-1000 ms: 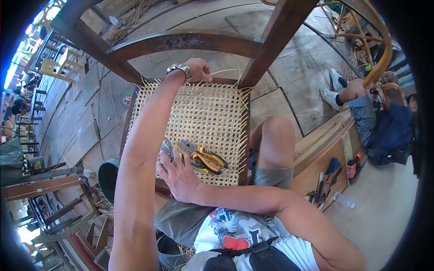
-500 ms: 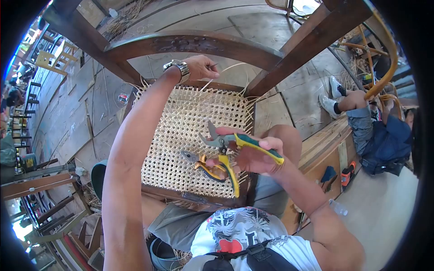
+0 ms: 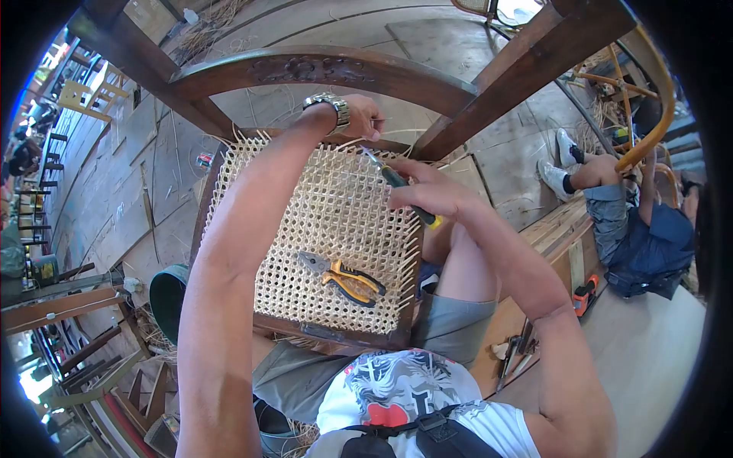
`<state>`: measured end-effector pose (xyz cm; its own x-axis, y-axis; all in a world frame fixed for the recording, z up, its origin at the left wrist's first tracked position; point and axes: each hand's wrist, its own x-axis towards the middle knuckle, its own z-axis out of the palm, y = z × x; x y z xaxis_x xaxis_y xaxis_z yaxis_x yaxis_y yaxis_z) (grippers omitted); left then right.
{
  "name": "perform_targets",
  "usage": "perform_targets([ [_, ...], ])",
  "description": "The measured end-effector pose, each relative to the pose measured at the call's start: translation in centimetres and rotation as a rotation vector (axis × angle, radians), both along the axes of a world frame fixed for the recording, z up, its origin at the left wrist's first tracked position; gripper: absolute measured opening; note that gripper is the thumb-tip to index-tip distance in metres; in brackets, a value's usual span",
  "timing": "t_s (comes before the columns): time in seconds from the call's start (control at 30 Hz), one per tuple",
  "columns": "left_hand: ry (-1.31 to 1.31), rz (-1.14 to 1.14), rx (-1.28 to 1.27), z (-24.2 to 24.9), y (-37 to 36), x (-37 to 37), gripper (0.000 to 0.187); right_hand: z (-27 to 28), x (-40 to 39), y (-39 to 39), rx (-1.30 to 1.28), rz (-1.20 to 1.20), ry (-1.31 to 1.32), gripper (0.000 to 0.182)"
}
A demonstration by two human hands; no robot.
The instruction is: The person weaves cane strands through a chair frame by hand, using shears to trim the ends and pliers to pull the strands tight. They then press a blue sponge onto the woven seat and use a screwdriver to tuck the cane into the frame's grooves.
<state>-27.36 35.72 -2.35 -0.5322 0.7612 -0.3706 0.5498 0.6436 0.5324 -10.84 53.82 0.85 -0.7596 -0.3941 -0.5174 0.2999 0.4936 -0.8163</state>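
Observation:
A wooden chair frame (image 3: 321,80) surrounds a woven cane seat (image 3: 305,221). My left hand (image 3: 365,118), with a metal watch on its wrist, is closed in a pinch at the far edge of the seat, on a thin cane strand (image 3: 393,130). In my right hand (image 3: 429,191) are green-and-yellow pruning shears (image 3: 393,177), their tip pointing at the far edge of the seat, just below my left hand. My fingers partly cover the shears. Orange-and-black pliers (image 3: 343,278) lie on the near half of the seat, untouched.
At the right sits another person, whose legs (image 3: 599,179) and white shoes show, near a curved rattan frame (image 3: 660,114). A dark green bucket (image 3: 168,298) stands left of the chair. Tools (image 3: 515,355) lie by my right side. Cane scraps litter the floor.
My right hand has carried the shears away from me, from above the pliers to the seat's far edge, and turned them. My left hand has shifted slightly right.

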Motion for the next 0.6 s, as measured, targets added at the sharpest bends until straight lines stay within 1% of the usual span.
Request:
perform_targets([
  [0.03,0.003,0.009,-0.009,0.4,0.1,0.5,0.02,-0.6,-0.6,0.0,0.018,0.004,0.04,0.082],
  [0.17,-0.039,0.045,-0.034,1.1,0.2,0.9,0.019,-1.1,-2.4,-0.2,0.12,0.017,0.048,0.083],
  [0.2,-0.037,0.046,-0.031,1.0,0.2,0.8,0.019,-0.5,-2.7,-0.4,0.194,0.035,0.074,0.081],
  [0.33,-0.002,0.016,-0.018,1.2,0.1,1.2,0.019,1.1,-3.1,-0.7,0.215,0.107,0.031,0.081],
  [0.4,0.009,0.012,-0.024,1.6,0.1,1.3,0.019,1.8,-2.7,-1.0,0.382,0.147,0.162,0.079],
  [0.5,-0.006,0.031,-0.041,1.7,0.2,1.4,0.019,1.2,-2.8,-0.7,0.344,0.136,0.196,0.078],
  [0.6,0.003,0.038,-0.013,1.4,-0.1,1.5,0.018,1.3,-2.9,-0.7,0.372,0.162,0.225,0.077],
])
